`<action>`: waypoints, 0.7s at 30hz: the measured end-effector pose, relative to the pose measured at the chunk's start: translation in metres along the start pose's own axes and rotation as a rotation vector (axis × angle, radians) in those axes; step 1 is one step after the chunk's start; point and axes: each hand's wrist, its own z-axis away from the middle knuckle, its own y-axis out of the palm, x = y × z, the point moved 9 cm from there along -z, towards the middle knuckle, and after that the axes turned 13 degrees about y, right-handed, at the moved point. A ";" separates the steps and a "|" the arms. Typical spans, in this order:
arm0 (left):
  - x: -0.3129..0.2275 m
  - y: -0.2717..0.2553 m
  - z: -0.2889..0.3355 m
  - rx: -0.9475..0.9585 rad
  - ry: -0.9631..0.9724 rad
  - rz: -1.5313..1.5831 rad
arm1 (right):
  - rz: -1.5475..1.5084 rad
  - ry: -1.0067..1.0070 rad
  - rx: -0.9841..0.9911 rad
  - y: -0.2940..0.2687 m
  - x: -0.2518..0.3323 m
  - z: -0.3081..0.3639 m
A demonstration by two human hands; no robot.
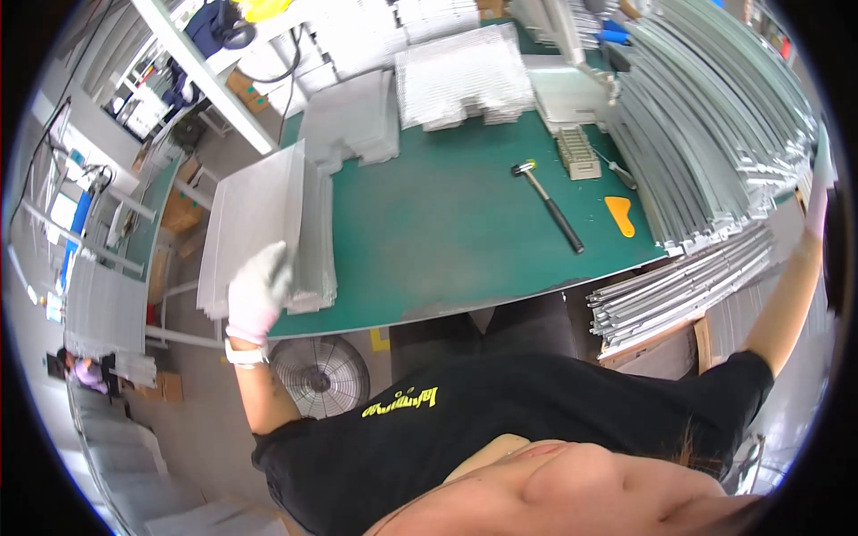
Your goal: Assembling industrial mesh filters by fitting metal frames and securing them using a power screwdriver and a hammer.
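My left hand [259, 290], in a white glove, is at the near right edge of a thin pale grey panel [255, 219]. Its fingers look closed on that edge, though they are partly hidden. The panel lies over a stack of similar panels [317, 237] at the table's left end. Far out at the right rim, my right hand [820, 183] reaches beyond the long metal strips [706, 116]; its fingers are too distorted and dark to read.
On the green table [420, 223] lie a hammer [556, 214], a yellow scraper [619, 216], a screwdriver [619, 171] and a slotted beige block [578, 154]. Notched panel stacks [465, 76] stand at the back. More metal strips [679, 286] sit right of my legs; a floor fan [320, 375] stands below the table.
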 end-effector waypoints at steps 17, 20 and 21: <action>-0.282 0.170 -0.056 0.271 0.415 0.725 | 0.177 -0.490 1.174 0.301 -0.113 0.385; -0.263 0.190 -0.059 0.475 0.315 1.022 | 0.550 -0.551 1.257 0.346 -0.170 0.416; -0.235 0.192 -0.065 0.433 0.212 0.905 | 0.549 -0.555 1.260 0.351 -0.174 0.414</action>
